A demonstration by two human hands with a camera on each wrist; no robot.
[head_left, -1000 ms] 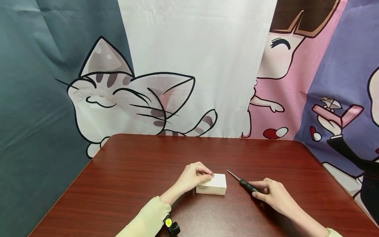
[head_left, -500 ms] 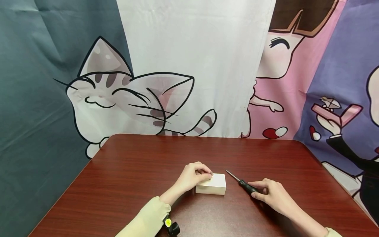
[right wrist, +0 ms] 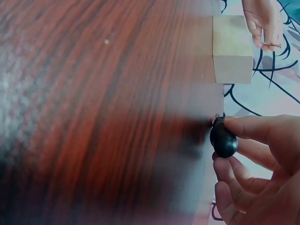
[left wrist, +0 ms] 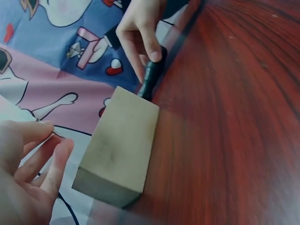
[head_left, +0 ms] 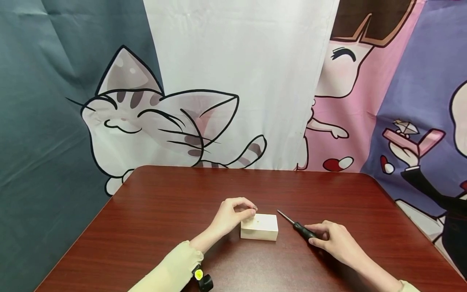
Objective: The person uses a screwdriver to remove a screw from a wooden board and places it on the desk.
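Observation:
A pale rectangular block (head_left: 259,233) lies on the table, with a small dark mark on its top face. Just above its left end, my left hand (head_left: 228,217) pinches a small metal screw (left wrist: 58,134) between thumb and forefinger. The screw's thread shows in the left wrist view. To the right of the block, my right hand (head_left: 337,241) grips the black handle of a screwdriver (head_left: 302,230). Its thin metal shaft points away and to the left, toward the block's far right corner but apart from it. The fingers partly cover the handle's rear end.
The reddish-brown wooden table (head_left: 175,194) has rounded far corners. Behind it hangs a cloth backdrop (head_left: 237,61) printed with a cat and cartoon figures. A black wrist camera (head_left: 205,282) is strapped at the left sleeve, low over the table.
My left hand has drawn back to the left and slightly up off the block's top with the screw, baring the small mark there. The right hand and the screwdriver have hardly moved.

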